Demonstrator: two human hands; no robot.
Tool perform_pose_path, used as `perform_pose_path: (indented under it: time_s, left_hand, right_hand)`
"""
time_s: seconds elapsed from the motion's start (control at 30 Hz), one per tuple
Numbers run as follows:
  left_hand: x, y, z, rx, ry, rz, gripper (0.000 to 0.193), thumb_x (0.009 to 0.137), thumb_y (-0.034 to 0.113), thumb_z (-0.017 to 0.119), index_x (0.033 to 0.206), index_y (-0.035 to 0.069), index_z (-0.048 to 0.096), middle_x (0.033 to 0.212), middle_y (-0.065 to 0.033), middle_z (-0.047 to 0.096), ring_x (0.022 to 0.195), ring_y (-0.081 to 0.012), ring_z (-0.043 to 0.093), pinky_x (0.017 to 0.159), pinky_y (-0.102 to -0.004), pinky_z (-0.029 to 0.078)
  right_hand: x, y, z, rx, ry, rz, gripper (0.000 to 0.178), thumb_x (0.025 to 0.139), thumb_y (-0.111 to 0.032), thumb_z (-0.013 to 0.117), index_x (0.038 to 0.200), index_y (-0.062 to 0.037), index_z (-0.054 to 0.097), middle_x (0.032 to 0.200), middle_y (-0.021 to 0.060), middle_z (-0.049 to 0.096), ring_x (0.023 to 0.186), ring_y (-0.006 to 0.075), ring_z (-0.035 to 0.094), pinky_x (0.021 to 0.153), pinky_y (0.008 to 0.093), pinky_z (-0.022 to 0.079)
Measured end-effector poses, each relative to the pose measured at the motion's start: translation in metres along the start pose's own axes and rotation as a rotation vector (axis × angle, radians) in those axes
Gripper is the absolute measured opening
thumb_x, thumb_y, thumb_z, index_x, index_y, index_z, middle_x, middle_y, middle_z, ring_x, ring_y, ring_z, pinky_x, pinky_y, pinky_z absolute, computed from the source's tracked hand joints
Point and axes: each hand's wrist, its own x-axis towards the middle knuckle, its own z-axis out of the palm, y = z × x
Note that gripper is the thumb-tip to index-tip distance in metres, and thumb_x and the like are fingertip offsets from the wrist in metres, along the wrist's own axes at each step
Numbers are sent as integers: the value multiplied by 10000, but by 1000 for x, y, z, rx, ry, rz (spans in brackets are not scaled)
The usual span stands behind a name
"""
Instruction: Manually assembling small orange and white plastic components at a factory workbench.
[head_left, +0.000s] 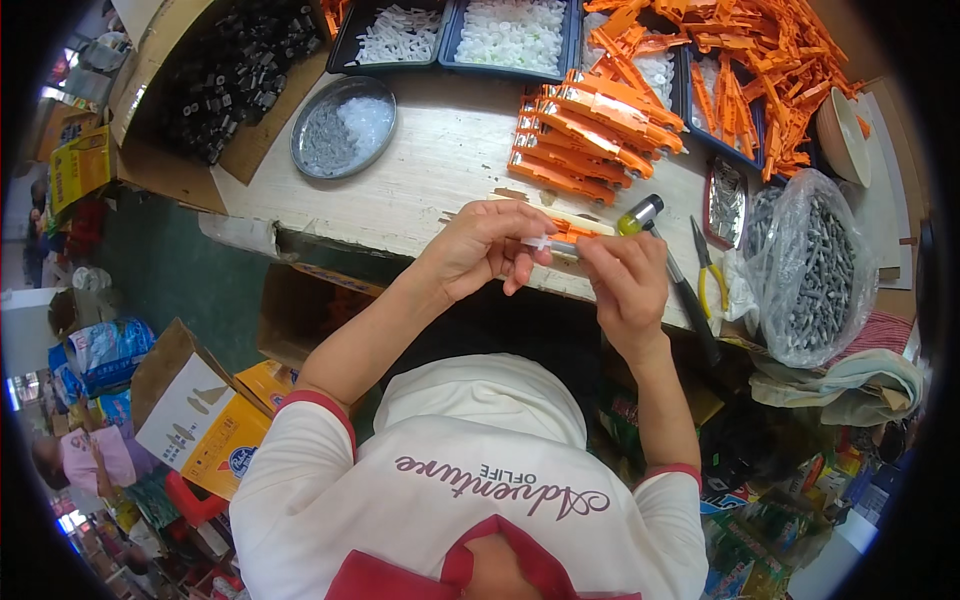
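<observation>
Close together at the table's front edge, both my hands are pinched. My left hand (478,248) grips a small white plastic piece (538,242) between thumb and fingers. Held by my right hand (630,285) is a thin grey metal pin (565,248), its end touching or close to the white piece. Just behind the fingers lies an orange plastic part (575,229), partly hidden. Beyond it, several long orange parts (580,135) are stacked. A mallet with a yellowish head (638,215) lies right of the right hand.
Yellow-handled pliers (712,280), a small metal tray (725,203) and a clear bag of grey metal pins (815,275) sit at right. A round metal dish (312,150), bins of white pieces (510,35), loose orange parts (760,40) and a carton of black pieces (235,85) stand farther back.
</observation>
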Motion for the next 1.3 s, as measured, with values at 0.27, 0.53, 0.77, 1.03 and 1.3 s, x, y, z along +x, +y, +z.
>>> perform_pose_path:
  time_s: [0.27, 0.53, 0.77, 1.03, 1.3]
  left_hand:
    - [2, -15, -6, 680, 256, 667, 161, 833, 135, 622, 953, 30, 641, 789, -59, 633, 614, -127, 570, 492, -195, 444]
    - [20, -28, -9, 1421, 325, 996, 178, 693, 139, 717, 852, 85, 658, 950, -1, 581, 987, -195, 447, 860, -339, 266]
    - [25, -31, -10, 1427, 351, 918, 196, 679, 139, 720, 859, 92, 660, 924, -4, 564, 969, -189, 443, 851, -337, 265]
    - [25, -31, -11, 1393, 359, 919, 201, 673, 141, 725, 858, 97, 660, 920, -7, 564, 938, -179, 453, 830, -330, 275]
    - [27, -35, -13, 1394, 354, 957, 96, 679, 146, 726, 753, 121, 670, 857, 35, 576, 895, -170, 451, 808, -334, 271]
  right_hand:
    - [-16, 17, -5, 679, -44, 862, 189, 831, -97, 625, 995, -4, 623, 779, 0, 578, 707, 69, 487, 669, 196, 390]
    - [-16, 21, -2, 343, -106, 612, 140, 811, -77, 629, 928, 1, 627, 734, 35, 566, 680, 112, 497, 642, 231, 391]
    - [-8, 19, 0, 137, -151, 398, 127, 775, -59, 640, 900, -41, 624, 752, 62, 576, 683, 203, 524, 661, 304, 360]
    - [-10, 23, 5, 88, -153, 340, 152, 760, -50, 649, 910, -63, 632, 750, 51, 575, 691, 205, 520, 649, 305, 337]
    - [-10, 25, 5, 110, -192, 399, 142, 751, -48, 653, 891, -73, 649, 712, 44, 556, 640, 188, 495, 637, 300, 340]
